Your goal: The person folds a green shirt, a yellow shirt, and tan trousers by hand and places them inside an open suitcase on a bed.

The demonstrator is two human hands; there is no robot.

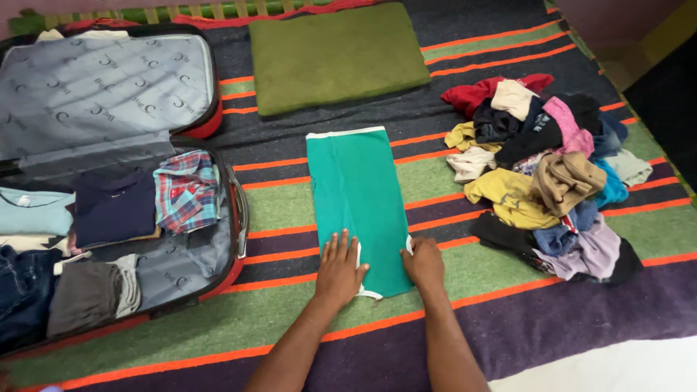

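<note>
L hand [340, 266] & R hand [423, 263] lay flat, gripping nothing, on green cloth's [356, 196] near end. Suitcase [218, 116] left of cloth, partly cut off; pile [544, 174] right.

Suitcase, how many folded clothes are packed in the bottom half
6 show in the suitcase: light blue top, navy shirt, plaid shirt, cream piece, jeans, grey piece. More may lie beneath or past the left edge.
</note>
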